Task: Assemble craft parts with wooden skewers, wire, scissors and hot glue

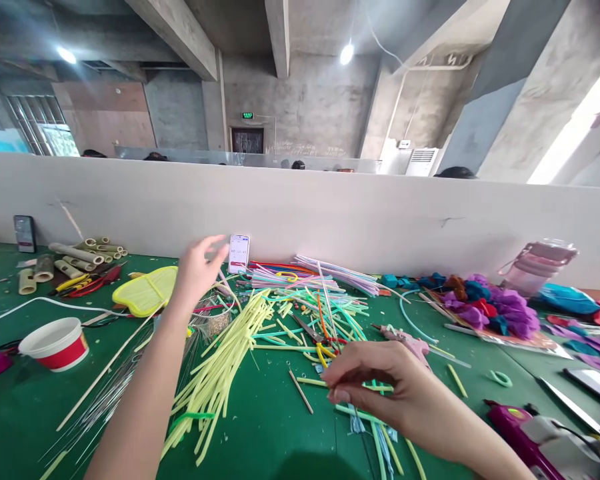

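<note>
My left hand (203, 270) is raised near the propped-up phone (239, 255), its fingers apart and nothing seen between them. Below it spreads a pile of yellow-green chenille stems (230, 360), with thin metal wires (105, 393) to the left. Over the front of the table, my right hand (390, 383) has thumb and forefinger pinched together; anything between them is too small to make out. Under and around that hand lie more green stems (380, 440). Just beyond its fingertips are yellow-handled scissors (323, 350), and a pink glue gun (405, 341) lies behind it.
Lilac stem bundles (330, 275) lie along the white partition (300, 213). On the left are a paper cup (60, 343), bamboo pieces (80, 257) and a yellow heart-shaped box (150, 291). Purple bundles (510, 313), a pink bottle (537, 267) and a knife blade (575, 405) lie right.
</note>
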`<state>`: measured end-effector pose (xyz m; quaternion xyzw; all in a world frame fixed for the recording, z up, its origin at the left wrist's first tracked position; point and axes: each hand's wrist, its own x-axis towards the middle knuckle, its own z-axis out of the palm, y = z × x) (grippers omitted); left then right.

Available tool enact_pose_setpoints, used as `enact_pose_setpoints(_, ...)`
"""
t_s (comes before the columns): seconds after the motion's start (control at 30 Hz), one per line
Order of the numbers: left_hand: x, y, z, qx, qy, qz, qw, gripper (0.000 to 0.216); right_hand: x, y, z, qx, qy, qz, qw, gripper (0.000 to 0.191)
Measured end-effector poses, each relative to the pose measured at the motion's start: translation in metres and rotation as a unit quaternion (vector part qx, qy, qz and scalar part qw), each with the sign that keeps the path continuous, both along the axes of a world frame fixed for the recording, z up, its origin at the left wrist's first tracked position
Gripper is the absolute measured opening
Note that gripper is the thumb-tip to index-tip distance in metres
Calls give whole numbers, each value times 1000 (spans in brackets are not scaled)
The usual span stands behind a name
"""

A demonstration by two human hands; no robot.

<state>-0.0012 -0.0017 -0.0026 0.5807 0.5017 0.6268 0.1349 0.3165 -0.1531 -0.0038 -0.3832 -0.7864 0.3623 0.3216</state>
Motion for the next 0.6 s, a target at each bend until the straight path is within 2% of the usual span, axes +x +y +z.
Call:
enact_pose_setpoints(0.03,15,-10,5,-9,-8,-103,995,38,-3,3,-1,-2,8,4,1000,9)
enact_pose_setpoints(0.07,29,-20,10,-28,-27,-207,978,41,-6,6,-3,0,13,4,1000,9)
enact_pose_setpoints(0.1,42,-31,13,-50,-37,-284,957,42,-9,9,-4,2,14,4,1000,8)
enact_pose_setpoints(0.17,64,-48,18,-76,-43,-368,926,35,-14,15,-7,5,10,7,1000,10)
enact_pose_setpoints(0.23,79,-58,19,-92,-67,-402,909,25,-18,20,-10,6,2,11,1000,11)
enact_pose_setpoints(0.37,89,-58,15,-99,-123,-415,896,16,-26,26,-11,11,-11,30,999,16)
enact_pose_setpoints(0.43,88,-54,13,-86,-146,-384,908,16,-29,27,-12,62,-15,20,998,17)
enact_pose_setpoints(0.53,85,-51,13,-35,-177,-287,941,18,-36,28,-16,205,-24,-82,975,15)
enact_pose_setpoints(0.6,84,-50,13,3,-183,-232,955,20,-44,29,-21,305,-30,-181,935,10)
